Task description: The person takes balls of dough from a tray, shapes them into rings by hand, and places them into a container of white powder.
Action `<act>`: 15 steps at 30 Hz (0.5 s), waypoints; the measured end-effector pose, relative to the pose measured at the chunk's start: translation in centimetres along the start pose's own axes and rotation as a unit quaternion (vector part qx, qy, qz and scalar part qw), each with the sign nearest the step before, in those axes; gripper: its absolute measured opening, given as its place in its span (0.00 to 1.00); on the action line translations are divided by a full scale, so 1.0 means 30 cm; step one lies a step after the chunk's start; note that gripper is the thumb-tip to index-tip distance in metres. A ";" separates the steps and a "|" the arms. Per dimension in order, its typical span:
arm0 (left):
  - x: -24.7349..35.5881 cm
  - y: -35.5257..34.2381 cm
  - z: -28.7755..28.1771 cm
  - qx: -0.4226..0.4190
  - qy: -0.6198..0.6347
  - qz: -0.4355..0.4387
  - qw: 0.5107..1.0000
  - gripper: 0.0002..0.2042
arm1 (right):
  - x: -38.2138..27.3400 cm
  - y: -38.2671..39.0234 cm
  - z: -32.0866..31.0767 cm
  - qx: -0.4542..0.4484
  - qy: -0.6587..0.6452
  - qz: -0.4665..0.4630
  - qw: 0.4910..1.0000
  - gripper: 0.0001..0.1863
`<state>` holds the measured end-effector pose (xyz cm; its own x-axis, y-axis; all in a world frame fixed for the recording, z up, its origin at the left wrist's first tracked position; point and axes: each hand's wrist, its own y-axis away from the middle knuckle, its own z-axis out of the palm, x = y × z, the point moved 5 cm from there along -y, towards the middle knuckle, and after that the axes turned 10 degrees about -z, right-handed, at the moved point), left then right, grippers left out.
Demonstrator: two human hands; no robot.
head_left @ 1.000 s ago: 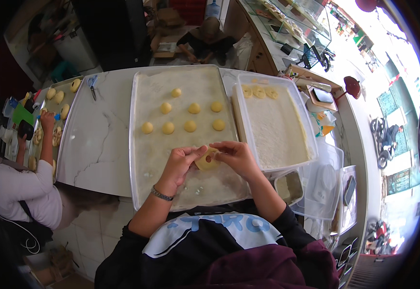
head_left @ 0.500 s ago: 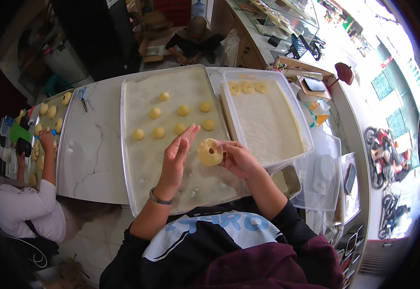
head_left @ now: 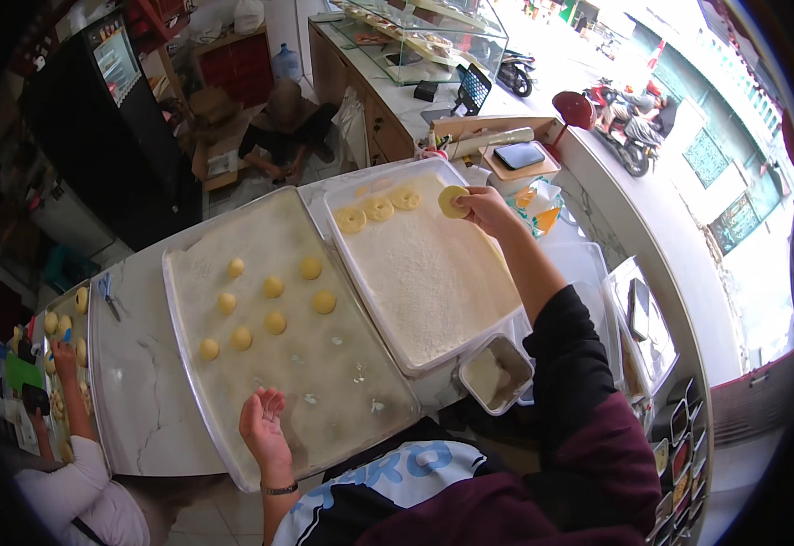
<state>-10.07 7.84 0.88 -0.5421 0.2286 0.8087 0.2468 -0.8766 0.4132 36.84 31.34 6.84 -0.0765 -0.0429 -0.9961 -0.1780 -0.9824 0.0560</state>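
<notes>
Pinched in the fingers of my right hand [head_left: 481,209] is a flat yellow dough ring [head_left: 452,202]. The hand holds it over the far right part of a white plastic tub [head_left: 364,282] dusted with flour [head_left: 424,291]. Along the tub's far end lie three dough rings [head_left: 379,209], left of the held one. My left hand [head_left: 265,432] hovers palm up above the near left part of a large metal tray [head_left: 333,414], holding nothing, with fingers loosely apart. Several round dough balls [head_left: 274,287] rest in the tray's far half.
Beside the tub's near end stands a small metal tin with flour [head_left: 495,375]. Clear plastic containers [head_left: 588,273] and a phone [head_left: 518,156] are to the right. At far left, a co-worker's hand [head_left: 65,355] works over a tray of buns. Scissors [head_left: 109,298] lie on the counter.
My right hand has carried the dough ring from above the metal tray to over the tub's far end. My left hand has drawn back, away from the ring. The view has turned right.
</notes>
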 end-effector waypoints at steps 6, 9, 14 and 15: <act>0.008 0.041 -0.034 0.080 0.012 0.013 0.997 0.11 | 0.121 -0.266 0.028 0.008 0.190 -0.014 0.982 0.18; 0.019 0.042 -0.038 0.093 0.015 0.024 0.995 0.11 | 0.129 -0.344 0.038 0.025 0.284 -0.021 0.958 0.19; 0.009 0.037 -0.043 0.113 0.024 0.019 0.993 0.12 | 0.150 -0.390 0.041 -0.008 0.326 -0.060 0.943 0.21; 0.005 0.032 -0.034 0.111 0.026 0.015 0.993 0.12 | 0.153 -0.402 0.033 -0.020 0.345 -0.070 0.936 0.21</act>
<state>-10.74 6.59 0.98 -0.5709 0.1770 0.8017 0.4313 -0.7662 0.4763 37.67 43.17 1.66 0.5990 -0.0076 -0.8007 -0.1012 -0.9926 -0.0663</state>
